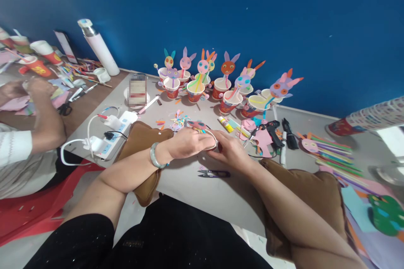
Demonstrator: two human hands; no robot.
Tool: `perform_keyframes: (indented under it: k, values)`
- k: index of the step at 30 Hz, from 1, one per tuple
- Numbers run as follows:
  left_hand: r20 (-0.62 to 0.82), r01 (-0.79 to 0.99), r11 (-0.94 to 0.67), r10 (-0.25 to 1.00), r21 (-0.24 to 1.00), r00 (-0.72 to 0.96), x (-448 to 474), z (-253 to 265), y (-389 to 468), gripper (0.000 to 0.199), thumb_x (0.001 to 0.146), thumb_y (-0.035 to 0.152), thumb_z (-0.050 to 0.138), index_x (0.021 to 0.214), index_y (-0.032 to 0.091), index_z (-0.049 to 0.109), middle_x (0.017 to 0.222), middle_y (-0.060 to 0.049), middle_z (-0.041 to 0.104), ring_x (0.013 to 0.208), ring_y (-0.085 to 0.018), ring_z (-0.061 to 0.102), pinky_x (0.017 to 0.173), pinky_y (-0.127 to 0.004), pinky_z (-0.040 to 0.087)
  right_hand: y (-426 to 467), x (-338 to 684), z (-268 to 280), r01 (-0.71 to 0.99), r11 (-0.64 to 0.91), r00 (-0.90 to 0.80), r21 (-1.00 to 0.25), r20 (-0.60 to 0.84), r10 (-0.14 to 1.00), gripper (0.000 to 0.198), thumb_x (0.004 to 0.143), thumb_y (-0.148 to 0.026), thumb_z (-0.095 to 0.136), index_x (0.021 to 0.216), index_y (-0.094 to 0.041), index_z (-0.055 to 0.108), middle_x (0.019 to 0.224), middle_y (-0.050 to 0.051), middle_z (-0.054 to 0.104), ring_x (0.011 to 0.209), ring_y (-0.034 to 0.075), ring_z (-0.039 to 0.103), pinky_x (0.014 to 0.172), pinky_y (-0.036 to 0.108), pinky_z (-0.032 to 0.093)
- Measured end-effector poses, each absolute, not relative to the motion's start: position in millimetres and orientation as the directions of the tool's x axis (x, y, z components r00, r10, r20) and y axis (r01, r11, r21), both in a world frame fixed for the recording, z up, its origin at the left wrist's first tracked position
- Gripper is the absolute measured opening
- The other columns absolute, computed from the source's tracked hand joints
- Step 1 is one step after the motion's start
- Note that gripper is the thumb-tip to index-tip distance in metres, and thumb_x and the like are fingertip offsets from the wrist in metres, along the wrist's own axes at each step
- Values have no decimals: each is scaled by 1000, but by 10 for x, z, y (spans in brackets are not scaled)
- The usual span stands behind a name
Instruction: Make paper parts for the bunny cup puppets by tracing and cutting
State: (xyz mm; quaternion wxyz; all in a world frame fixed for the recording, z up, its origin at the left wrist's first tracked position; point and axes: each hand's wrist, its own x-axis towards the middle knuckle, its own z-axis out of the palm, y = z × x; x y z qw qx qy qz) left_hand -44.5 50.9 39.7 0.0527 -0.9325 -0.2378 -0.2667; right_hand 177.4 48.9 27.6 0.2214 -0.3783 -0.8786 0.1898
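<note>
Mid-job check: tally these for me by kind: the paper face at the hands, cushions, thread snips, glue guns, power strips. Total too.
Paper face by the left hand: 1
Cushions, left and right: 2
Thread snips: 1
Glue gun: 1
Power strip: 1
Total: 6
</note>
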Motion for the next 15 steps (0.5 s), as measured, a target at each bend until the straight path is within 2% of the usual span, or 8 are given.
perform_keyframes:
  k: [8, 11, 15]
  values:
    - [486, 420, -897, 431, 138, 761, -450, 414, 481, 22, 101, 12, 41, 88, 19, 58, 81, 0, 66, 66, -10, 55, 59, -25, 37, 441, 1759, 293, 584, 648, -636, -489, 220, 739, 49, 94, -35, 63, 141, -25, 54, 130, 13, 69, 110, 31, 70, 82, 39, 57]
    - [454, 414, -884, 466, 216, 759, -436, 420, 475, 22, 102, 14, 41, 89, 20, 58, 81, 0, 65, 66, -11, 56, 61, -25, 39, 436, 1761, 285, 596, 646, -642, -477, 200, 740, 47, 95, -36, 61, 141, -25, 53, 128, 13, 70, 104, 30, 72, 78, 37, 56]
    - [425, 414, -849, 525, 329, 737, -409, 454, 468, 18, 103, 19, 41, 97, 21, 58, 86, -2, 66, 71, -13, 61, 64, -26, 44, 462, 1778, 266, 594, 649, -638, -476, 212, 740, 47, 95, -36, 59, 140, -22, 52, 128, 15, 69, 107, 32, 70, 82, 40, 56]
